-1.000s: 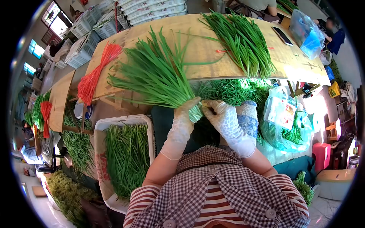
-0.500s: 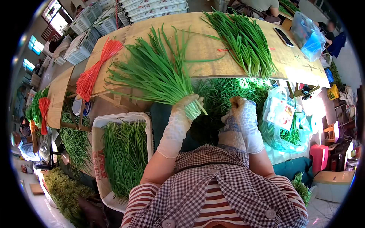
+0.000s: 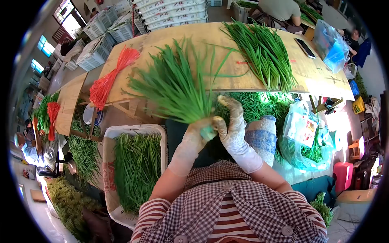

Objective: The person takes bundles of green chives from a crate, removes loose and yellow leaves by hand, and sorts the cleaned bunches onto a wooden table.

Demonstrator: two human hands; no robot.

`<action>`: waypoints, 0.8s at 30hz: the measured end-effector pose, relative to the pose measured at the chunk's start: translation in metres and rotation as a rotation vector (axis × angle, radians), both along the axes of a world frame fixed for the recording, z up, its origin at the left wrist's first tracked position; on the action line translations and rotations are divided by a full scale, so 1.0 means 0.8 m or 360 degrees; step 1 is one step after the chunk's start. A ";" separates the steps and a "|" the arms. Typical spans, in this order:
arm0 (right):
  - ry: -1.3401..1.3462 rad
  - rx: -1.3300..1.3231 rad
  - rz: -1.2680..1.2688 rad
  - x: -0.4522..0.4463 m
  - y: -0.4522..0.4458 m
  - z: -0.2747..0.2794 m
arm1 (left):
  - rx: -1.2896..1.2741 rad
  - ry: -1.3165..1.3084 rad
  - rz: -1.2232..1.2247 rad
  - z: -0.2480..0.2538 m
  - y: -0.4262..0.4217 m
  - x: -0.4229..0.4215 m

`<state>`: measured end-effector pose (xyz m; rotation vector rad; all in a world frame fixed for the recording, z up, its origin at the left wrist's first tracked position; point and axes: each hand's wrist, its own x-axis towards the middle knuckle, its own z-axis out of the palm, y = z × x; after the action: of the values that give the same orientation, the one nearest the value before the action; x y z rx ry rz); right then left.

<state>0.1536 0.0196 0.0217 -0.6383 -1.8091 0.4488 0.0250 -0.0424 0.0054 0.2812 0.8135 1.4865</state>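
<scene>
My left hand, in a pale glove, is closed around the lower stalks of a bunch of garlic chives. The leaves fan up and left over the table edge, blurred by motion. Beside the stalk ends is my gloved right hand, its fingers apart and raised; whether its thumb touches the stalks I cannot tell. A pile of chives lies on the wooden table, with a red tie showing at its side. Further left, a bundle of red ties hangs over the table edge.
A white crate of chives stands at my left. Loose greens lie below the table edge. At right are a plastic bag of greens and a pink container. A phone and a blue bag rest on the table.
My right hand has moved left to the stalk ends, its curled fingers now spread. My left hand has shifted slightly with the chives, and the leaves have swung. The view has moved slightly.
</scene>
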 end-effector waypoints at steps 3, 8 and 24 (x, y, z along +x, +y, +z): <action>0.0107 -0.0729 0.0442 -0.005 -0.001 -0.051 | -0.0178 0.0273 0.0006 -0.006 -0.031 -0.003; -0.0235 -0.0558 0.0574 0.006 -0.039 -0.046 | -0.0328 0.0307 0.0251 -0.010 -0.042 -0.001; -0.0110 -0.1491 0.0889 0.057 -0.024 -0.042 | 0.0224 0.1213 -0.0251 -0.031 -0.075 -0.040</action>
<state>0.1989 0.0003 -0.0116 -0.7520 -1.7704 1.7220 -0.0067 -0.1021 -0.0198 1.0341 1.2489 1.2827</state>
